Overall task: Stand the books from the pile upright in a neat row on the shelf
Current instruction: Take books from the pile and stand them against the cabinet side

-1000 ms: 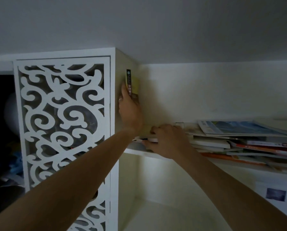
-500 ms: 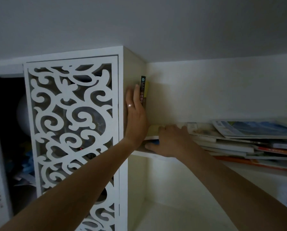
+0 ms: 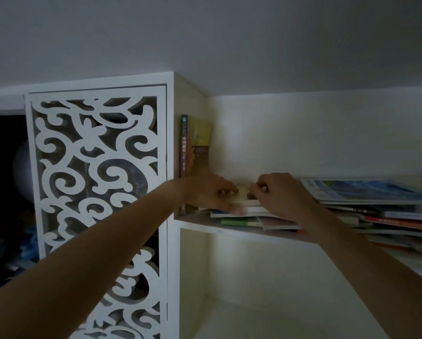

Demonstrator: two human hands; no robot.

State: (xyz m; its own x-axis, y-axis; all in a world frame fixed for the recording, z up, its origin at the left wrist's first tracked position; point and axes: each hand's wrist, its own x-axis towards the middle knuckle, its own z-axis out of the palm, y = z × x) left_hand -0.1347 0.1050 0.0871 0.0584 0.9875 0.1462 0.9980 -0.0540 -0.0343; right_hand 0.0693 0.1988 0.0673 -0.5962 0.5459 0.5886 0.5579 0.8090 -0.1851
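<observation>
White shelving is filling the view under a grey ceiling, with a fretwork cabinet door (image 3: 97,182) of carved scrolls standing to the left of an open shelf (image 3: 229,227). One book (image 3: 189,148) with a dark red spine is already standing upright at the shelf's far left end, pressing against the side wall. Just right of it, the pile of books (image 3: 366,199) is lying flat and untidy along the shelf, reaching to the right edge of the view. Both hands are working at the pile's left end. The left hand (image 3: 208,193) is curling its blurred fingers over the topmost books there, its grip closing on their edge. The right hand (image 3: 278,194) is pinching the top cover beside it, fingers bent tight together.
</observation>
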